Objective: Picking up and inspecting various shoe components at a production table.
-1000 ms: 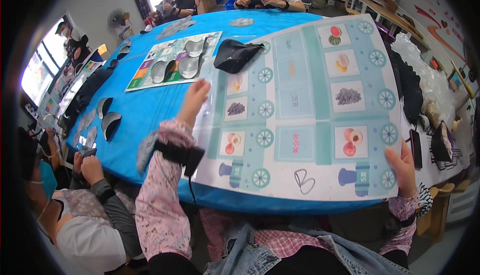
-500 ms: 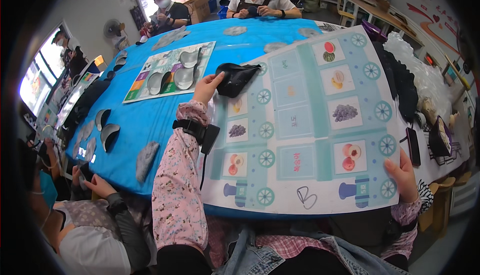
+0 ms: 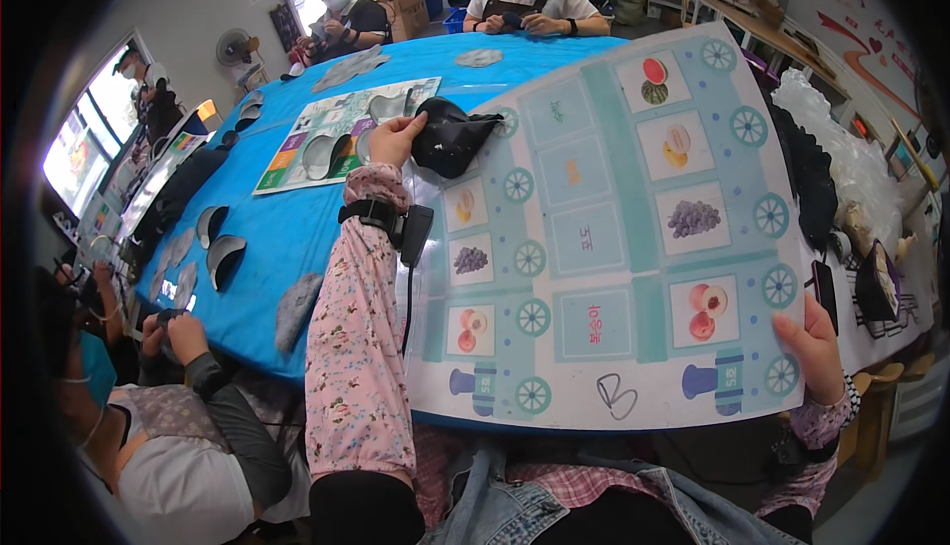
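Clearly glossy and dark, showing as a black piece (image 3: 451, 141) tapered to a point at right. Pinched at its left edge by the left fingers (image 3: 405, 126), brought nearly together on it. Next, reaching over the near part of a blue-covered surface (image 3: 247, 319) as a large white-and-teal sheet (image 3: 564, 394), printed with fruits and wheels, overlapped at upper left by that piece. Gripped at its right edge by the right fingers (image 3: 792, 331), with the thumb on top and the others mostly hidden.

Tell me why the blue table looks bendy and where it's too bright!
Head view: the wide fisheye lens likely bows the blue table; head view: the window on the left glares white; head view: the picture board looks fairly sharp.
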Action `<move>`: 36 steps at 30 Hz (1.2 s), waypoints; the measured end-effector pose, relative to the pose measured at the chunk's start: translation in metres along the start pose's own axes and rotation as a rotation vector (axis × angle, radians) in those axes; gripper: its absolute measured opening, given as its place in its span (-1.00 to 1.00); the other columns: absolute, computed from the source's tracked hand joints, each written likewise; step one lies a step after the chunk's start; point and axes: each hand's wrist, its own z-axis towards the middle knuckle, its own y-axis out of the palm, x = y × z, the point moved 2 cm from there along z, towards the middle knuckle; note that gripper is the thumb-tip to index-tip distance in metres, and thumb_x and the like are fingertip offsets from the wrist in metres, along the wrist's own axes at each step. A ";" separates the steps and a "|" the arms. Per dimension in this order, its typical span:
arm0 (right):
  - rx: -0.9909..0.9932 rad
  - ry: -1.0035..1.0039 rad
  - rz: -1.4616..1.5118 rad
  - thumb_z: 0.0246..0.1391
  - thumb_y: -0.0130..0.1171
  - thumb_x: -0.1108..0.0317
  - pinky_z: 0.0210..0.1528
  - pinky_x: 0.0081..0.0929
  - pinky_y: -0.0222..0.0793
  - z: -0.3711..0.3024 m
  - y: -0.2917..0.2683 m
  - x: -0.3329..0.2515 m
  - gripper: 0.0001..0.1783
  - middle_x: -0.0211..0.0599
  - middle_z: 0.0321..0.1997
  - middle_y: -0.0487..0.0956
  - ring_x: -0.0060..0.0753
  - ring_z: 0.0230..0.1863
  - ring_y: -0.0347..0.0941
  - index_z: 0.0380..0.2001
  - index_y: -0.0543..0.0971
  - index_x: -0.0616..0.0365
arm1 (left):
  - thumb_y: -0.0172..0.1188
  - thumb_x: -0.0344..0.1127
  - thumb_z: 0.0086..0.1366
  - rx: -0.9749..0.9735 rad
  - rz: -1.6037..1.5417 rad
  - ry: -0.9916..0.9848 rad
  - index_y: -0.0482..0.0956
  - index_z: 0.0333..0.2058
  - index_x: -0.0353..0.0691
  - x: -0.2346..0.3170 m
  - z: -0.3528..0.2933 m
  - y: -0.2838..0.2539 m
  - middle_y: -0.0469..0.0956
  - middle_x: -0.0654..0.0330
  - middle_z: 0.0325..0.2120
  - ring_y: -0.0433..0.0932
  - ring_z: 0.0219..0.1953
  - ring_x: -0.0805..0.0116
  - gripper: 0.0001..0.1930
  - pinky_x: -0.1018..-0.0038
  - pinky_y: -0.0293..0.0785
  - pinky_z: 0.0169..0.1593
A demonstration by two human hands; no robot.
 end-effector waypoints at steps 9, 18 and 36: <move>0.019 0.012 -0.041 0.10 0.01 0.44 -0.10 -0.64 0.31 0.002 0.001 0.008 -0.58 -0.31 -0.09 0.49 -0.58 -0.14 0.40 0.04 0.32 0.34 | 0.28 -0.02 0.10 -0.118 0.073 -0.067 0.59 -0.21 -0.32 0.020 0.011 -0.007 0.59 0.22 -0.35 0.50 -0.27 0.49 -0.55 0.59 0.36 -0.13; 0.045 -0.078 0.046 0.14 0.06 0.35 -0.14 -0.67 0.28 -0.019 0.000 0.012 -0.63 -0.29 -0.15 0.51 -0.58 -0.20 0.40 -0.05 0.38 0.37 | 0.37 -0.06 0.00 0.090 -0.105 -0.059 0.65 -0.37 -0.30 0.075 0.028 0.008 0.62 0.15 -0.48 0.56 -0.45 0.46 -0.62 0.55 0.45 -0.29; 0.239 -0.208 0.186 0.18 -0.03 0.36 -0.16 -0.60 0.38 -0.035 -0.050 0.037 -0.61 -0.26 -0.10 0.49 -0.54 -0.20 0.46 0.03 0.32 0.34 | 0.25 -0.10 0.15 0.351 -0.615 -0.011 0.47 -0.20 -0.20 0.082 -0.009 -0.150 0.50 0.24 -0.34 0.49 -0.28 0.34 -0.65 0.28 0.51 -0.23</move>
